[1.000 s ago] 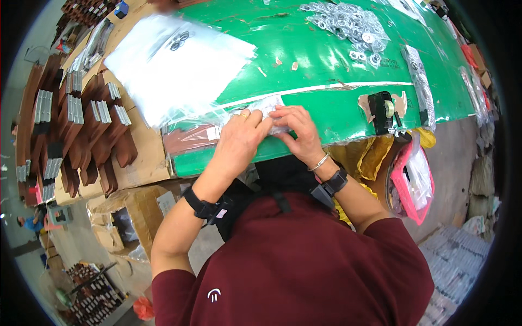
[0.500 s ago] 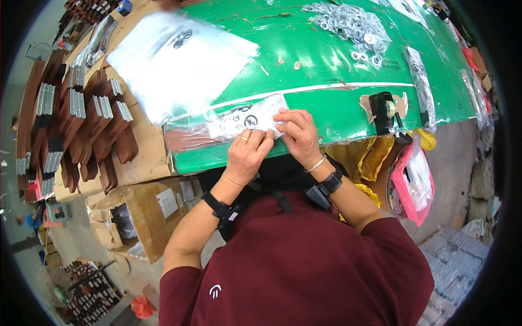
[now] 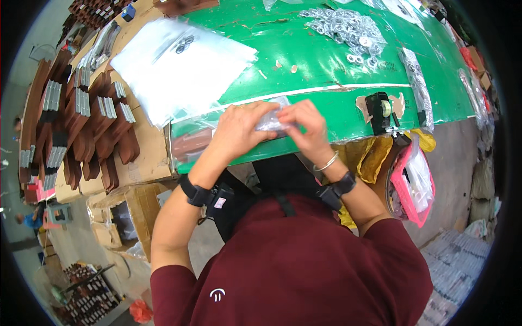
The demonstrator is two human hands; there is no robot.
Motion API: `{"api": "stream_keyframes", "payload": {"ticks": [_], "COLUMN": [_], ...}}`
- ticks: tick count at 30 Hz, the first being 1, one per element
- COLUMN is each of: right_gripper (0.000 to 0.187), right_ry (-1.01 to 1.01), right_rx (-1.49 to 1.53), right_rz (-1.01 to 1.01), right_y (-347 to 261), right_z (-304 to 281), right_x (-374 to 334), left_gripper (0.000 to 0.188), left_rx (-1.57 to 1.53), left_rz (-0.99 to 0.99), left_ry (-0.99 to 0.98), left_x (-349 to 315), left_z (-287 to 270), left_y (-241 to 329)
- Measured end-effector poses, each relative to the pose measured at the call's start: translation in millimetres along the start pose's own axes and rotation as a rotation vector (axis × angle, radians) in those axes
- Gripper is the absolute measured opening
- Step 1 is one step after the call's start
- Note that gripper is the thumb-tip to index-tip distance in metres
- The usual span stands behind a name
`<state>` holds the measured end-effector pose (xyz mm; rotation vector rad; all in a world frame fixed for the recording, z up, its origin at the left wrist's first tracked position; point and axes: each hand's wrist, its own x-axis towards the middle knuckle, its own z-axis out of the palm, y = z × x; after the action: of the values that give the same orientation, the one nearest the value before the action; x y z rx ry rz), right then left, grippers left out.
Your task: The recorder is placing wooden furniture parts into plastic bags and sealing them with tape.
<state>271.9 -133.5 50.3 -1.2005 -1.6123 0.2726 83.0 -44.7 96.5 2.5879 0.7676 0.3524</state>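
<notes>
A clear plastic bag (image 3: 272, 123) with a brown piece (image 3: 191, 145) inside lies along the near edge of the green tabletop. My left hand (image 3: 237, 130) is closed over the bag, thumb on the near side and fingers on the far side. At the bag's right end my right hand (image 3: 307, 126) pinches the plastic between thumb and fingers; it is slightly blurred. The left hand covers the bag's middle.
A stack of clear bags (image 3: 179, 70) lies behind the left hand. Small bagged rings (image 3: 353, 32) are heaped at the far right. A black tape dispenser (image 3: 379, 113) stands right of my hands. Brown boards with metal strips (image 3: 89, 108) are stacked at left; a pink basket (image 3: 421, 217) sits below right.
My left hand has shifted left and turned to wrap over the bag, hiding its printed part. My right hand has moved slightly right at the bag's end.
</notes>
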Motion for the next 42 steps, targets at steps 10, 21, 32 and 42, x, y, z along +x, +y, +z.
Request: {"api": "stream_keyframes", "payload": {"ticks": [10,21,32,42], "right_gripper": [0.019,0.028,0.046,0.042], "right_ry": [-0.042,-0.123,-0.269,-0.207], "right_rx": [0.307,0.121,0.108,0.145], "right_rz": [0.381,0.115,0.028,0.074], "right_y": [41.7,39.5,36.1,41.5], "right_z": [-2.5,-14.7,-30.9,-30.0], "right_x": [31.6,30.4,25.5,15.5], "left_gripper": [0.047,0.024,0.032,0.041], "left_rx": [-0.190,0.064,0.069,0.101], "left_rz": [-0.164,-0.042,0.026,0.177], "left_ry": [0.051,0.459,0.458,0.343], "left_x": [21.7,16.7,12.9,1.9], "left_z": [16.7,39.5,37.6,31.9], "left_y": [-3.0,6.9,3.8,2.8]}}
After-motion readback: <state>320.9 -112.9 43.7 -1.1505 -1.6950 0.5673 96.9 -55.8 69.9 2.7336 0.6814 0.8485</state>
